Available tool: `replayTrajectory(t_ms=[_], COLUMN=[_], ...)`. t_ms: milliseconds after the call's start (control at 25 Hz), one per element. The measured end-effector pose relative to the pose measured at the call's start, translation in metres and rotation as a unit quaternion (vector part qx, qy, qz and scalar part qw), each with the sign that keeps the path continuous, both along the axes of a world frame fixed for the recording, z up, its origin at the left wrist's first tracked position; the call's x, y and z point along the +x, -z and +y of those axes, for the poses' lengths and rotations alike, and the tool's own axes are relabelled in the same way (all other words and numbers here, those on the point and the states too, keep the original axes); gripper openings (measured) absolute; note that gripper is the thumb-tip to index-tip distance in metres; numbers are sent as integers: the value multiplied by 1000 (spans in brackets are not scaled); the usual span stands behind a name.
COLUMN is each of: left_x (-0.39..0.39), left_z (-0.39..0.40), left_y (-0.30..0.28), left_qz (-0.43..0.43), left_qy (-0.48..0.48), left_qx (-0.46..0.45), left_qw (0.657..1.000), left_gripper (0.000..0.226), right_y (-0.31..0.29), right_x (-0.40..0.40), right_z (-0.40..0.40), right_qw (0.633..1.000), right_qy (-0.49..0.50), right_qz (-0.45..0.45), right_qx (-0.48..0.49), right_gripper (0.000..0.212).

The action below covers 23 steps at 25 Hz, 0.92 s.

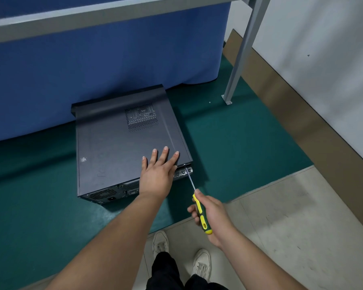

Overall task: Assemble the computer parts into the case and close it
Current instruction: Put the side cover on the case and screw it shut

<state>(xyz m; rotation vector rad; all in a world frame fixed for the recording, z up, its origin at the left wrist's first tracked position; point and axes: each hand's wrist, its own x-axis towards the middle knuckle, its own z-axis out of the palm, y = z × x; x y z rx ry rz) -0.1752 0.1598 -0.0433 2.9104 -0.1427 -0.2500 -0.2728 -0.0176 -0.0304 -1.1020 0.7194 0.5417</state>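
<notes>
Stage: As the side panel already lies over the computer case (122,147), this looks like the closing step, with a screw being driven at the rear edge.
Blue cloth (92,65): hangs behind the case, well beyond the fingertips, under the grey frame rail.
Computer case: lies flat on the green floor mat (239,143), rear ports facing the person, vent grille on the far half of the panel.
Left hand (157,174): palm down on the panel near its rear right corner, fingers (165,153) straight and spread, pinching nothing. Judged purpose: weight on the lid keeps it seated and stops the case sliding while the screw bites.
Screw point: just right of the left index fingertip, at the corner of the rear edge; the screw itself is too small to make out.
Screwdriver (199,208): yellow and black handle, thin shaft angled up and left, tip meeting the rear edge just beside the left fingers.
Right hand (210,214): fingers curled round the handle, thumb along its top towards the shaft, likely for turning control.
Risk: the tip could slip toward the nearby left fingers if the shaft is not in line with the screw.
Frame leg (241,51): bolted to the floor, well to the right of both hands.
Shoes (159,243): below the hands, on the pale floor.
</notes>
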Motion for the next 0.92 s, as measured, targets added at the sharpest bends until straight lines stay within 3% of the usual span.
replayTrajectory(t_ms=[80,160,200,240,280,360,400,480,920], left_x=[0,0,0,0,0,0,-1,-1,-5], left_z=[1,0,-1,-2,-2,-2,-2,-2,5], left_y=[-1,0,1,2,2,4,5,5,-5], left_qz=[1,0,-2,-5,-8,-13,-14,-15,-11], left_qy=[-4,-8,-8,-9,-10,-13,-13,-11,-10], left_qx=[-3,-7,-9,-10,-10,-9,-7,-6,-66], left_qw=[1000,1000,1000,1000,1000,1000,1000,1000,998], left_gripper=[50,50,49,49,49,49,50,50,48], right_y=[-1,0,0,0,-1,-4,-7,-8,-15], right_x=[2,5,5,6,7,12,13,13,28], right_z=[3,4,5,6,7,4,2,-2,-18], right_qw=[986,933,903,897,925,989,997,995,998], right_qy=[-26,-111,-149,-163,-141,-57,-34,-24,-63], right_qz=[-58,-100,-107,-101,-81,3,45,89,24], right_qx=[-156,-329,-389,-399,-342,-133,-48,34,-23], right_gripper=[40,42,43,45,48,48,46,44,49])
